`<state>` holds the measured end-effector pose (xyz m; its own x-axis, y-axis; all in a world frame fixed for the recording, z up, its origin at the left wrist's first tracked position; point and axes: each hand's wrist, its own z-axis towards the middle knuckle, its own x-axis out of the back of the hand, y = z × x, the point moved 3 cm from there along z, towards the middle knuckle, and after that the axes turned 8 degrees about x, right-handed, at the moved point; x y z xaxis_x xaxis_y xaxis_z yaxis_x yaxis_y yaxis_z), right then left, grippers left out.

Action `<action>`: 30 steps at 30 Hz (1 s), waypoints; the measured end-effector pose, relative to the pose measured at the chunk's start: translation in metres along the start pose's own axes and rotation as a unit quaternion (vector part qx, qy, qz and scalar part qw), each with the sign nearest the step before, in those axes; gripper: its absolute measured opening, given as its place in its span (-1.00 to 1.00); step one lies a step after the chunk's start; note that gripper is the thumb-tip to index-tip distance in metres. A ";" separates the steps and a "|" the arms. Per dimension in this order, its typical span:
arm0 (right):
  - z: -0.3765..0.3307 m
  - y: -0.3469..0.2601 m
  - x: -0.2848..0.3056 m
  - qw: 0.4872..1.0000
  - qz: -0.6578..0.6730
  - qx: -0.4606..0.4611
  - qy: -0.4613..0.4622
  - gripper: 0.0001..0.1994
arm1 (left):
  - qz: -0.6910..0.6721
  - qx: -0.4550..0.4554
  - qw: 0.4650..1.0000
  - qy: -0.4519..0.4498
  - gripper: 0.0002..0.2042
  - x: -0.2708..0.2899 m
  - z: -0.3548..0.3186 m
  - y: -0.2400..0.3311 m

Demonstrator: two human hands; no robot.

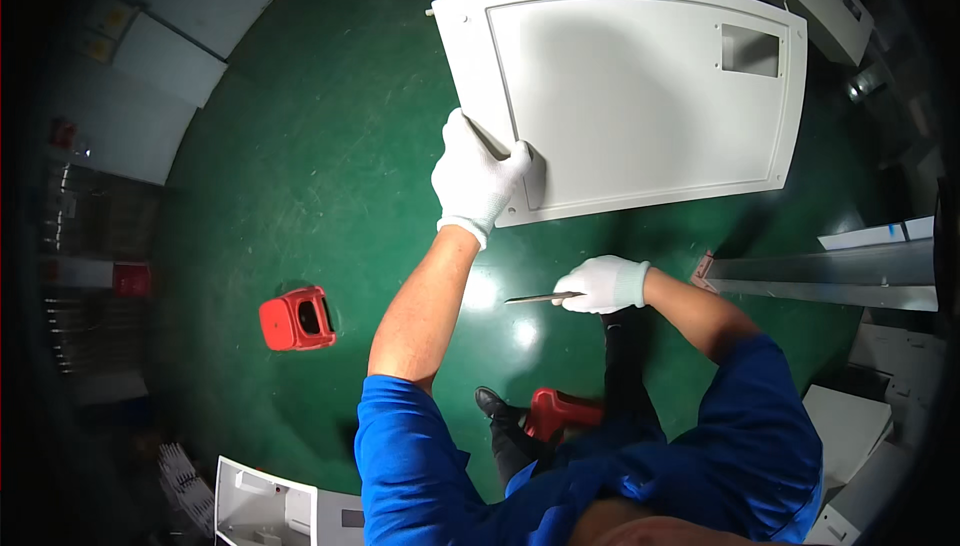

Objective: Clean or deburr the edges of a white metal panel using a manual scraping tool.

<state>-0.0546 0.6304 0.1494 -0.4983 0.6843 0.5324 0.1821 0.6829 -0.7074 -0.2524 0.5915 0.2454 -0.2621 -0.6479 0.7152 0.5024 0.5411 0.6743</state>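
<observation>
Fabric-gloved left hand (480,178), partly curled, grips edge of smooth, recessed white panel (620,96); right hand (603,284) closed around thin, straight metallic tool (533,298).

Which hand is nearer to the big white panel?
Left. The left hand grips the white panel by its left edge, near the lower corner; the right hand is apart, below the panel in the picture, holding a thin tool.

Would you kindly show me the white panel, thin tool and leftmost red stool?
White panel (625,101): head view, on its broad face.
Thin tool (535,298): head view, on its shaft.
Red stool (281,325): head view, left of its opening.
</observation>
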 end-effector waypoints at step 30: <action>0.032 0.143 -0.359 0.539 0.795 -0.096 0.260 -0.85 | -0.180 -0.043 0.981 0.051 -0.42 -0.085 -0.228 -0.085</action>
<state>0.1232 0.4740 -0.1580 0.7135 0.3890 -0.5828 0.1384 -0.8936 -0.4270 -0.0850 0.4788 0.0854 -0.3533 -0.8416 0.4085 0.4619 0.2228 0.8585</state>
